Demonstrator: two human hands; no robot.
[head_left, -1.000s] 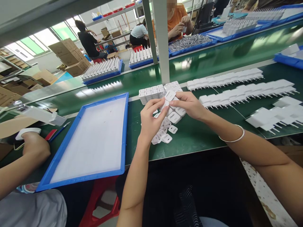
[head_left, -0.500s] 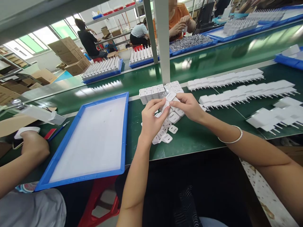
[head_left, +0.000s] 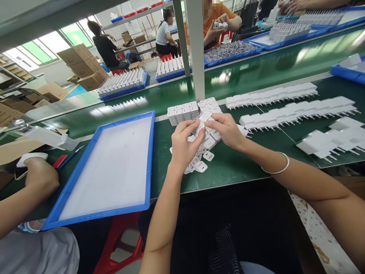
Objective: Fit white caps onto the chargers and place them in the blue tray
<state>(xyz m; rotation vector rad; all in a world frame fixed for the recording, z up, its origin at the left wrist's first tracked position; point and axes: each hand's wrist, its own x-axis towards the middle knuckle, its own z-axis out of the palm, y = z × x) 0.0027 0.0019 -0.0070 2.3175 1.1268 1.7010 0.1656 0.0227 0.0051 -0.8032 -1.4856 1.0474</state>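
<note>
My left hand (head_left: 183,144) pinches a small white plastic cover plate (head_left: 205,116) between thumb and fingers. From the other side my right hand (head_left: 226,128) grips the same plate, fingertips close to the left ones. The fingers partly hide it. Under and in front of the hands lie loose white cover plates (head_left: 200,167), some with a dark slot and printing. Just behind, neat stacks of white plates (head_left: 182,112) stand on the green bench (head_left: 228,167). White plug adapter housings (head_left: 296,114) with pins lie in rows to the right.
A blue-rimmed tray (head_left: 152,152) with a white lining sits left of my hands. A grey post (head_left: 195,53) rises behind the stacks. At far left is a co-worker's arm (head_left: 40,179). Across the bench, a person in orange (head_left: 222,23) holds white pieces near a tray of metal parts (head_left: 229,51).
My hands stay almost in place, with slight shifts of the fingers and the held plate. Across the bench, the person in orange has lowered and spread their hands, showing white pieces.
</note>
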